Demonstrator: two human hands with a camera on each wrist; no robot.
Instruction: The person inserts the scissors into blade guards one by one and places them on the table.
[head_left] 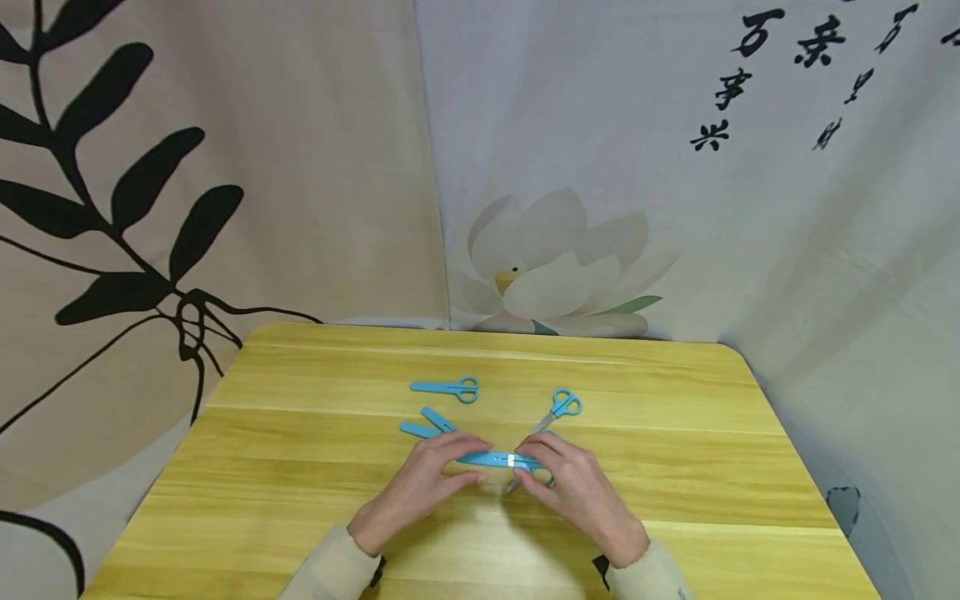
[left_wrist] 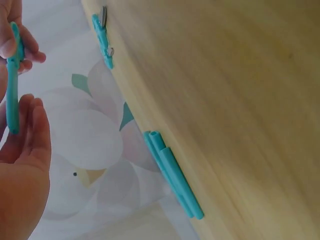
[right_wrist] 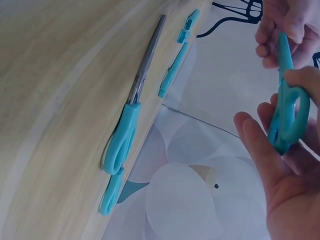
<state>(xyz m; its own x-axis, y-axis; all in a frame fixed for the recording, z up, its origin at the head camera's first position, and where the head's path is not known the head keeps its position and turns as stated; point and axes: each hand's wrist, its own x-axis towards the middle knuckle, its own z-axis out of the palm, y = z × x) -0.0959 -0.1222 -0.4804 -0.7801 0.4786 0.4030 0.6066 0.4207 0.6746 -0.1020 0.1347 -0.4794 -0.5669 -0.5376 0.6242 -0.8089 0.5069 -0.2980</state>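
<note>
My right hand (head_left: 573, 479) grips the handle of a pair of blue scissors (right_wrist: 289, 110), thumb pressed on it. A blue blade cover (head_left: 483, 459) sits over the blades and points left, with a small white patch near the handle. My left hand (head_left: 427, 475) is around the covered tip, fingers and thumb apart; the left wrist view shows its fingers (left_wrist: 37, 122) extended beside the tip. Under my right hand lies another pair of scissors with a bare metal blade (head_left: 513, 485). Its handle is mostly hidden by that hand.
Farther back on the wooden table (head_left: 300, 500) lie blue scissors in a cover (head_left: 444, 388). Two loose blue covers (head_left: 437, 418) are beyond my left hand. Uncovered scissors (head_left: 564, 405) lie behind my right hand, blades toward it. A printed curtain (head_left: 337, 167) hangs behind.
</note>
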